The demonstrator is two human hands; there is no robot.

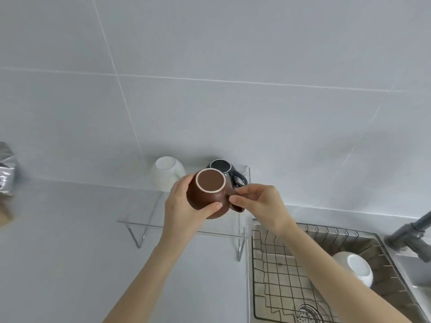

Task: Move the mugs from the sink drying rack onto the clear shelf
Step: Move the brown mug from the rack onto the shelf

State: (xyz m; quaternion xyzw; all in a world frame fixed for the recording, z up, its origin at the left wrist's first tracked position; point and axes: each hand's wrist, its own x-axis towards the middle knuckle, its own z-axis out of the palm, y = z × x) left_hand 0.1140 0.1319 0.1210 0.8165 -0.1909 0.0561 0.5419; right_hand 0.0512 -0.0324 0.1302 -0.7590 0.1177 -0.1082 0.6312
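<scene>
A brown mug (210, 194) is held upside down, base up, above the clear shelf (149, 222). My left hand (184, 203) wraps its body from the left. My right hand (258, 203) pinches its handle from the right. On the shelf behind stand a white mug (166, 171) and a dark grey mug (224, 167), both upside down. One more white mug (356, 269) lies upside down in the wire drying rack (279, 276) over the sink at lower right.
A grey faucet (410, 234) rises at the right edge beside the rack. A silver foil bag (7, 173) stands at the far left on the counter. The tiled wall runs close behind the shelf.
</scene>
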